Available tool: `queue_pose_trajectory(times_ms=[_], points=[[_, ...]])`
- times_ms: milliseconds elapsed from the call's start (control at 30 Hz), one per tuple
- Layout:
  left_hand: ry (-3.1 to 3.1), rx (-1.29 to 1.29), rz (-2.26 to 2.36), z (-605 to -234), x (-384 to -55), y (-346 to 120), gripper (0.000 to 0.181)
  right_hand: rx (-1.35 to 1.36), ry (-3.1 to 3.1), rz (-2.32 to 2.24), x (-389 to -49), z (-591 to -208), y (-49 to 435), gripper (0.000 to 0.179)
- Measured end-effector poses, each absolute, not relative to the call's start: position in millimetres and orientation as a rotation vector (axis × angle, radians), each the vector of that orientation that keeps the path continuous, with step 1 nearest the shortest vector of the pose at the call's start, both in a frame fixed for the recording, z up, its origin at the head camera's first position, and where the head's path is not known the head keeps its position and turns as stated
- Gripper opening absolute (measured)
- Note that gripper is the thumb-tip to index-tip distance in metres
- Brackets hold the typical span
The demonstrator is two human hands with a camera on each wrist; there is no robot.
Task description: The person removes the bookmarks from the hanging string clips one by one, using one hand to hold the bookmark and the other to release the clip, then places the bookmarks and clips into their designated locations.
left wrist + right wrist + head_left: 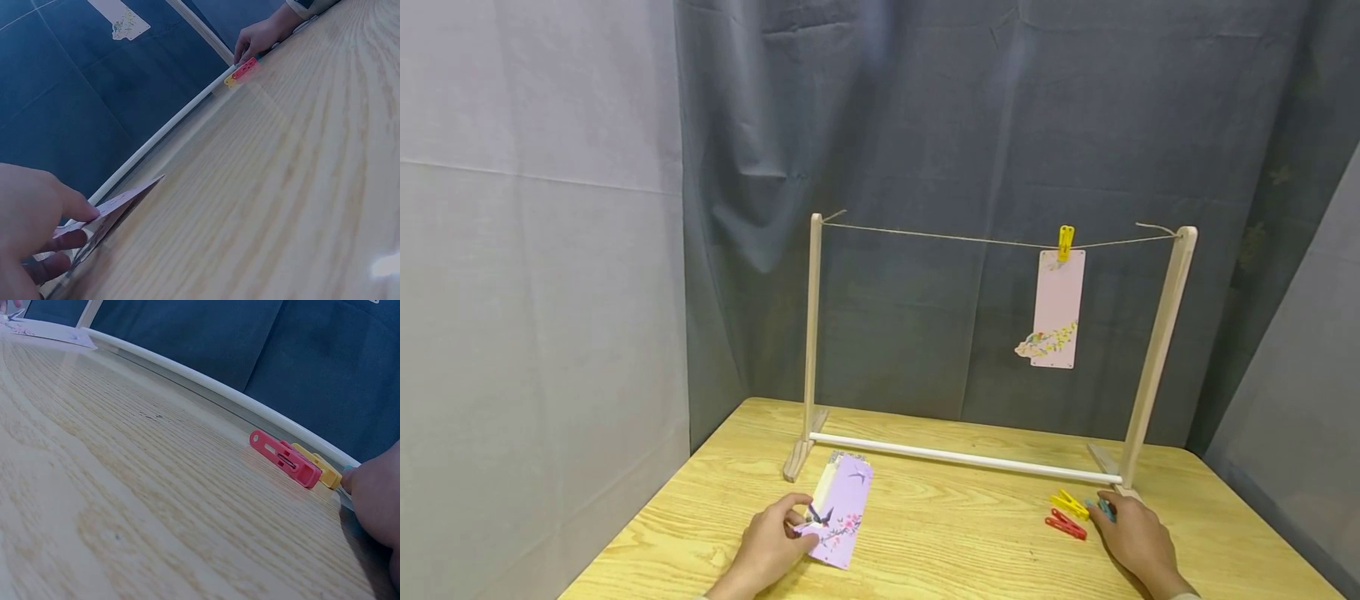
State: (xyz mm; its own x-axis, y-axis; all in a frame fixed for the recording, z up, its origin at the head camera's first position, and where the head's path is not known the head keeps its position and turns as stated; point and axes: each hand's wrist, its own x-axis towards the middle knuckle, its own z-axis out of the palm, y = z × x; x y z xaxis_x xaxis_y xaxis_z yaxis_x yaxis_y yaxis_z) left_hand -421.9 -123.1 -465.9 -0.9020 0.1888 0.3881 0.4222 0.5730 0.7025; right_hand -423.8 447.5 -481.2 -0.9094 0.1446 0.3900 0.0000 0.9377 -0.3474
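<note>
My left hand (769, 543) pinches the lower left edge of a purple bookmark card (852, 496) printed with birds and pink blossoms. In the left wrist view the card's near edge (128, 199) is lifted off the table, thumb on top and fingers beneath. A cream card (824, 487) peeks out from under it. On the right side, my right hand (1135, 533) holds a blue clothespin (1107, 509) low at the table, mostly covered by the fingers. Just left of those fingers lie a yellow clothespin (1070, 504) and a red clothespin (1065, 524).
A wooden frame stands at the back, with a left post (812, 325), a right post (1159, 358) and a white bottom bar (962, 457). From its string (940, 236) hangs a pink card (1060, 304), clipped by another yellow clothespin (1065, 242).
</note>
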Motion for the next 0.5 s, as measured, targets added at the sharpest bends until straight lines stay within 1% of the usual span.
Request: queue_pose_trajectory(times_ms=[167, 367, 500], points=[[-2.561, -0.458, -1.194, -465.9, -421.0, -122.1, 0.053, -0.090, -2.654, 0.476, -424.0, -482.5, 447.9, 0.052], [-2.579, -0.416, -1.242, -464.8, -420.3, -122.0, 0.052, -0.104, -2.665, 0.479, -424.7, -481.7, 448.0, 0.055], [-2.577, -0.407, -1.223, -465.2, -420.4, -121.6, 0.049, -0.105, -2.670, 0.486, -423.9, -481.1, 447.1, 0.055]])
